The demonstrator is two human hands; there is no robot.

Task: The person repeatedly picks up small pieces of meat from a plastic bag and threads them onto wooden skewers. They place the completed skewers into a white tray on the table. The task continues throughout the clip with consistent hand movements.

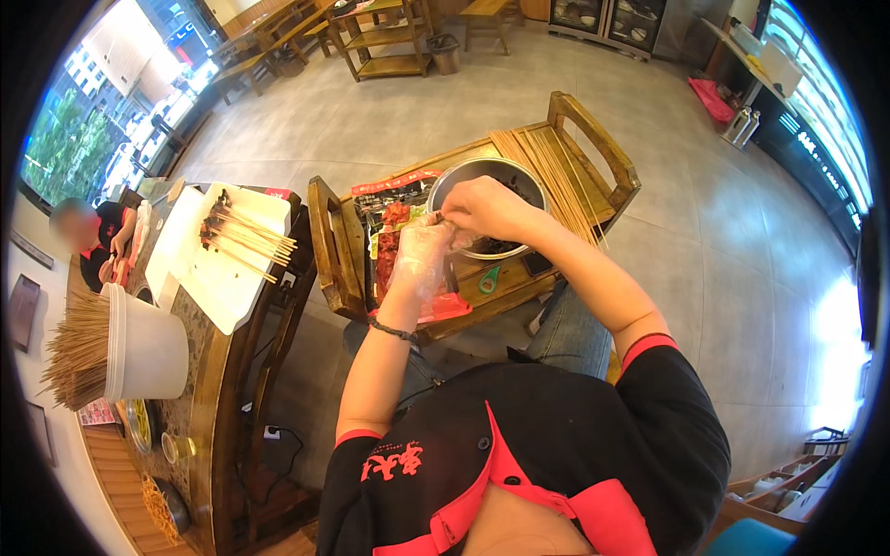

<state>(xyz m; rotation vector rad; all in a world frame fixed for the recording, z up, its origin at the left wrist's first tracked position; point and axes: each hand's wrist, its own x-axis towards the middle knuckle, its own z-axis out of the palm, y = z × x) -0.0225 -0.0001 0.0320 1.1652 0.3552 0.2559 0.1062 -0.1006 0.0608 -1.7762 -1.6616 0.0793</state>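
Note:
My left hand (421, 254), in a clear plastic glove, and my bare right hand (483, 207) meet at the fingertips over the near left rim of a metal bowl (539, 191). Something small and dark is pinched between them; what it is cannot be told. Dark food pieces (497, 244) lie in the bowl. Left of it, partly under my left hand, is a printed red and black plastic package (386, 274). Bamboo skewers (549, 174) lie on the wooden tray (511, 274) to the right. A green-handled tool (489, 279) rests near the bowl.
On the left table (208, 410), a white tray (236, 285) holds skewers threaded with dark food (212, 222). Beside it stands a white bucket (149, 344) full of skewers. Another person (104, 236) sits beyond. A wooden shelf cart (382, 42) and bin (443, 54) stand ahead.

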